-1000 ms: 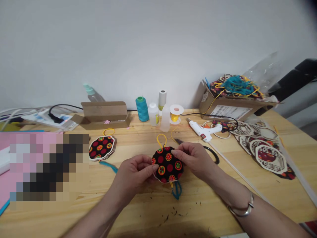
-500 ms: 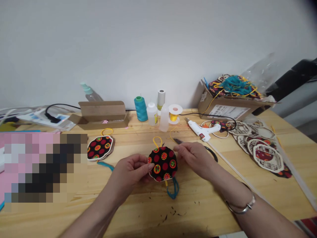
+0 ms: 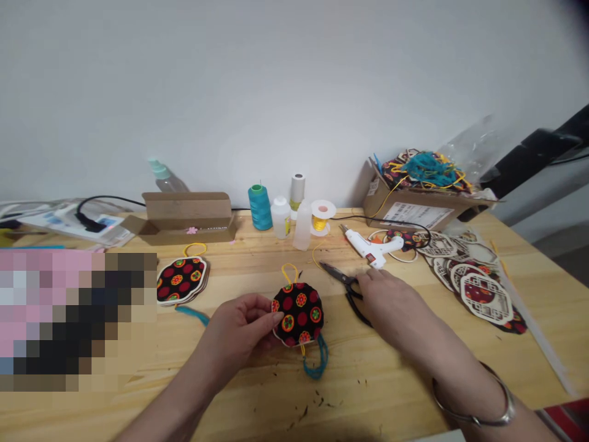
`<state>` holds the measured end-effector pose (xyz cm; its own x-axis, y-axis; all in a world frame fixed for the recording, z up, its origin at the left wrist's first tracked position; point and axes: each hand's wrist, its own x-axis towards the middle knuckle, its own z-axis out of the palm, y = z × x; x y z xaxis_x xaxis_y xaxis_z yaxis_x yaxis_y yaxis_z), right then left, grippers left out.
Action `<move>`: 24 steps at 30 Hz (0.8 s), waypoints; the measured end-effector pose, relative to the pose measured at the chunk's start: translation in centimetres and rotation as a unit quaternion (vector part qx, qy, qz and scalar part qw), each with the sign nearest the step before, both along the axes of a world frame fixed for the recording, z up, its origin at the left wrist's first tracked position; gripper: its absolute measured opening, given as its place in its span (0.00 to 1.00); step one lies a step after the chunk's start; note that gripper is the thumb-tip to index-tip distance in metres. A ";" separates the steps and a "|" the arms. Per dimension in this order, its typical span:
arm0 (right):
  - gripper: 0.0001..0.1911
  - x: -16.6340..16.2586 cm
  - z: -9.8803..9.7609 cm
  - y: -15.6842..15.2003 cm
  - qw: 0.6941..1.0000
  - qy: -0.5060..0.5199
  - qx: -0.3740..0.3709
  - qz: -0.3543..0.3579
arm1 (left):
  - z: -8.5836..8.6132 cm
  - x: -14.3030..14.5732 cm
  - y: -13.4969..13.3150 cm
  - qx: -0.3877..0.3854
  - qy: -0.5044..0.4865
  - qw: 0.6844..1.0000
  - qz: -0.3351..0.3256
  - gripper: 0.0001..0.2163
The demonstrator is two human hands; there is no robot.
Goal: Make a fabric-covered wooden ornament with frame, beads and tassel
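Observation:
My left hand (image 3: pixel 248 325) pinches the left edge of a round ornament (image 3: pixel 301 310), thumb on top. Black fabric with red, orange and green flower dots covers its face, over a pale scalloped backing. A yellow cord loop (image 3: pixel 289 272) sticks out at its top, and teal threads (image 3: pixel 317 362) hang from a yellow cord at its bottom. To the right, my right hand (image 3: pixel 391 304) is closed at the handles of dark scissors (image 3: pixel 338 273), whose blades point up and left. The hand partly hides the handles.
A white glue gun (image 3: pixel 372 248) lies behind the right hand. Patterned ornaments (image 3: pixel 181 279) are stacked at left; pale cut-out frames (image 3: pixel 485 298) lie at right. Behind stand teal thread (image 3: pixel 261 209), bottles (image 3: pixel 302 227), a yellow cord spool (image 3: pixel 322 218) and a filled cardboard box (image 3: pixel 414 212).
My right hand has left the ornament's right side and moved right and down to the scissors. The scissors' handles have swung towards me. My left hand still holds the ornament.

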<state>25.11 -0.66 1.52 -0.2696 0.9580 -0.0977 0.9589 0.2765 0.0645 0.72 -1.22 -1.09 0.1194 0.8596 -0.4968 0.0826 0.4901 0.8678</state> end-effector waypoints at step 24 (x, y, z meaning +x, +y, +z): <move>0.17 16.0 -1.9 -5.7 0.971 0.052 0.015 -0.232 | 1.3 -0.3 0.3 0.016 -0.040 0.998 0.052 0.15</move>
<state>41.10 -6.32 -0.36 0.1840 0.9809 -0.0625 0.9817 -0.1865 -0.0376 0.45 -0.95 0.16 0.0673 0.8850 -0.4607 -0.0376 0.4637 0.8852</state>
